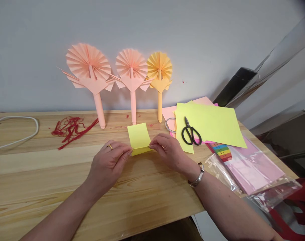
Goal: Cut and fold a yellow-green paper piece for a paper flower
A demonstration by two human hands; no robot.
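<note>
A small strip of yellow paper (139, 134) is held just above the wooden table, its near edge folded over in a narrow band. My left hand (112, 157) pinches the left end of that fold between thumb and forefinger. At the right end, my right hand (166, 149) grips the same fold with its fingertips. Behind the paper, a pink paper fan flower (131, 65) leans against the wall between a larger pink one (89, 63) and a smaller orange one (159, 67). Black-handled scissors (191, 134) lie to the right of my right hand.
Yellow sheets (212, 122) cover pink ones at the right, partly under the scissors. A clear packet of pink paper (258, 167) lies nearer the table's right edge. Tangled red string (70, 130) and a white cable (29, 117) are on the left. A black cylinder (236, 83) leans at the back right.
</note>
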